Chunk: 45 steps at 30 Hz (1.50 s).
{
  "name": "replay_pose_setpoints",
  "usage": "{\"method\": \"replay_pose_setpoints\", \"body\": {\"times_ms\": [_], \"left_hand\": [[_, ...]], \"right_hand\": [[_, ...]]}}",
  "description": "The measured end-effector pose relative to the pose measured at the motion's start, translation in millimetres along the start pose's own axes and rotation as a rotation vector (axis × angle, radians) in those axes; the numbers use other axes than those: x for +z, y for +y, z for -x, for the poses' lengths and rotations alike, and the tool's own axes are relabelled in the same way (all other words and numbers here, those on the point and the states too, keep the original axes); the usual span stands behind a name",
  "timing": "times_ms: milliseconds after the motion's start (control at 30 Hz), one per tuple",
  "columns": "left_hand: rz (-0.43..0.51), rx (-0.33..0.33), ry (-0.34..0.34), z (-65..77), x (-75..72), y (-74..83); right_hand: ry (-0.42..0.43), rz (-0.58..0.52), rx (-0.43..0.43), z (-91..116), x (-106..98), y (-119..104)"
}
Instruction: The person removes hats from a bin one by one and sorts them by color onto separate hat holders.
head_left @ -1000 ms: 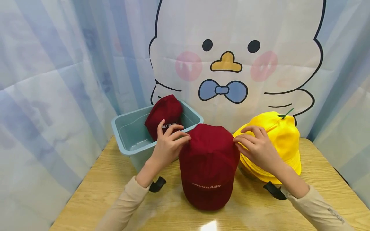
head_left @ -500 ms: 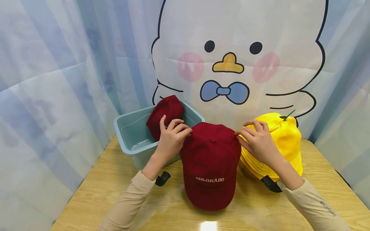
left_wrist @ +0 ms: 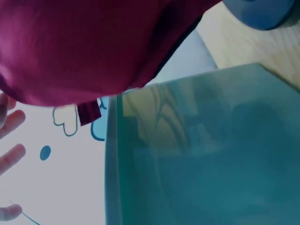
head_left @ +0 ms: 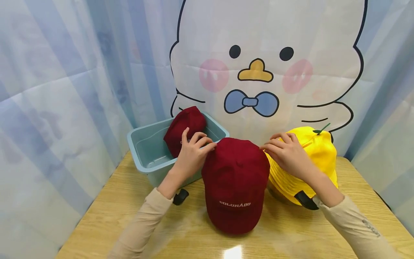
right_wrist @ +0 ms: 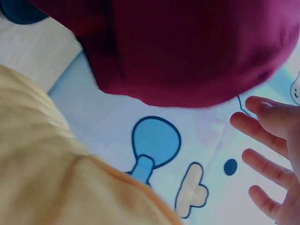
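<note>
A dark red baseball cap (head_left: 237,180) with white COLORADO lettering faces the camera, brim low. My left hand (head_left: 191,156) is at its upper left, fingertips touching or just beside the crown. On the opposite side, my right hand (head_left: 291,158) has its fingertips at the crown's upper right edge. In the right wrist view the fingers (right_wrist: 262,168) are spread, with no cloth visible between them. Only a few fingertips (left_wrist: 11,159) show in the left wrist view. A strap (left_wrist: 89,112) hangs from the cap's back. What supports the cap is mostly hidden; a dark blue disc (left_wrist: 265,11) shows beneath.
A light blue bin (head_left: 158,167) stands to the left, holding another dark red cap (head_left: 185,126). Right of the cap is a yellow hat (head_left: 318,158) with a green stem. Everything stands on a wooden table (head_left: 181,233) before a printed curtain (head_left: 255,32).
The cap tipped back so its lettering came into view, then tilted slightly down again. My right hand has shifted slightly left along the cap's edge; my left hand has barely moved.
</note>
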<state>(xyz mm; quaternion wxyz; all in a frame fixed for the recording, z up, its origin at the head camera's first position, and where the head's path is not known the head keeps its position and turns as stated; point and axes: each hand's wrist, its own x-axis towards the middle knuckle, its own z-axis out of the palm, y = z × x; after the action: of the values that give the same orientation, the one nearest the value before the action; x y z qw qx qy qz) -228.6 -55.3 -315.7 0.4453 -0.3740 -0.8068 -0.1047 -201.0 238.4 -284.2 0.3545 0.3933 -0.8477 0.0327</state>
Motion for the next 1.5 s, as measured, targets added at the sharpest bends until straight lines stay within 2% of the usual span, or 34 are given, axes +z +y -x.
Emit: {"method": "replay_pose_setpoints", "body": {"times_ms": [67,267,367,500,600,800,967,1100,1200,1500], "left_hand": [[0.037,-0.015,-0.039,-6.0,1.8,-2.6],[0.202,-0.082,-0.222,-21.3,9.1,-6.7],[0.237,-0.085,-0.271,-24.0,11.8,-6.8],[0.239,-0.060,-0.258,-25.2,12.9,-6.5],[0.222,-0.025,-0.225,-26.1,12.8,-6.1],[0.123,0.038,-0.155,-29.7,13.5,-6.0],[0.036,0.035,-0.109,-34.9,19.2,-7.3],[0.021,0.007,-0.156,-35.4,27.1,-7.9],[0.036,-0.038,-0.206,-34.9,28.0,-7.6],[0.136,-0.150,-0.324,-25.8,7.0,-6.8]], "right_hand": [[-0.017,-0.028,0.014,-6,-1,2],[-0.124,-0.095,0.071,-18,5,1],[-0.140,-0.121,0.090,-20,10,0],[-0.110,-0.175,0.100,-23,13,-1],[-0.089,-0.174,0.078,-26,13,-1],[-0.071,-0.093,0.043,-29,12,1],[-0.079,-0.043,0.063,-30,12,4],[-0.125,-0.020,0.085,-31,16,6],[-0.139,-0.008,0.091,-30,18,7],[-0.103,-0.013,0.040,-24,12,6]]}}
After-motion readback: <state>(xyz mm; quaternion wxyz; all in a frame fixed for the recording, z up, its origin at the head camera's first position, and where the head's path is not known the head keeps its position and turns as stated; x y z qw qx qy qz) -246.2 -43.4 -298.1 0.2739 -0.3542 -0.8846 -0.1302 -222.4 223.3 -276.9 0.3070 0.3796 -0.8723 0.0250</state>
